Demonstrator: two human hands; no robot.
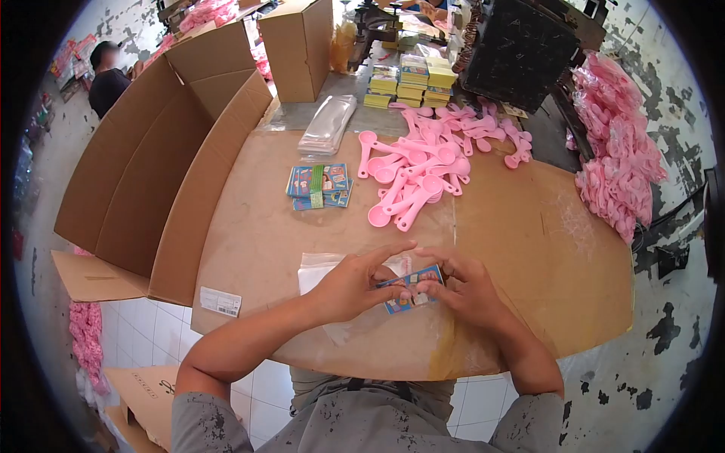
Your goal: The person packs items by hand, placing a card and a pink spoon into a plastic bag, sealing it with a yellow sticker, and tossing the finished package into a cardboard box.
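Observation:
Near the front edge of the cardboard-topped table, my left hand point(362, 278) and my right hand point(462, 283) both grip a small blue printed card point(411, 291), thumbs on its face. Clear plastic bags point(316, 273) lie partly under my left hand and forearm. Beyond my hands is a heap of pink measuring spoons point(415, 170). To its left rests a stack of blue cards point(318, 186) bound with a green band. A stack of clear plastic sleeves point(328, 125) lies behind those cards.
A large open cardboard box point(143, 151) stands at the left. At the back are yellow card stacks point(411, 79), an upright carton point(296, 53) and a black machine point(519, 53). Bagged pink spoons point(615, 151) sit at the right. A person point(109, 83) is at the far left.

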